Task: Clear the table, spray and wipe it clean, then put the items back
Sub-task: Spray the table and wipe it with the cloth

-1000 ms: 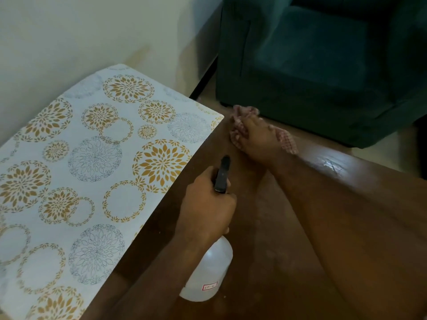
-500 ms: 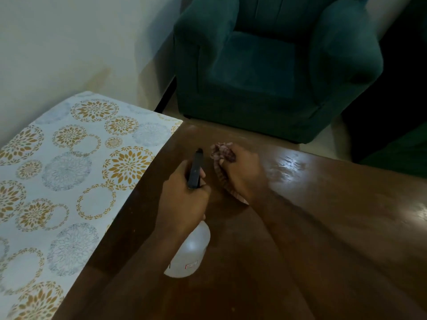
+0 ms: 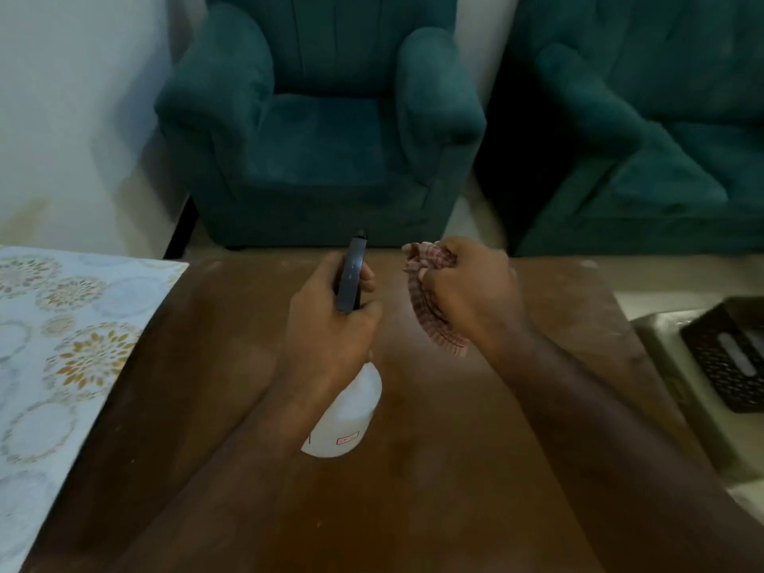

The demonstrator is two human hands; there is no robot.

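Moved: since the earlier frame the right hand has lifted the cloth off the wood; both hands sit nearer the far edge.
Patterned cover [image 3: 62, 357]: lies on the left, overlapping the table's left side.
Table [image 3: 434, 469]: brown wood, bare in the middle.
Left hand [image 3: 330, 324]: wrapped around the spray bottle [image 3: 345, 415], dark nozzle pointing far, white body tilted near.
Right hand [image 3: 471, 291]: fist bunched around the reddish cloth [image 3: 430, 320], just right of the nozzle, above the tabletop.
Armchair [image 3: 322, 130]: teal, beyond the far edge.
Black basket [image 3: 731, 353]: far right, off the table.
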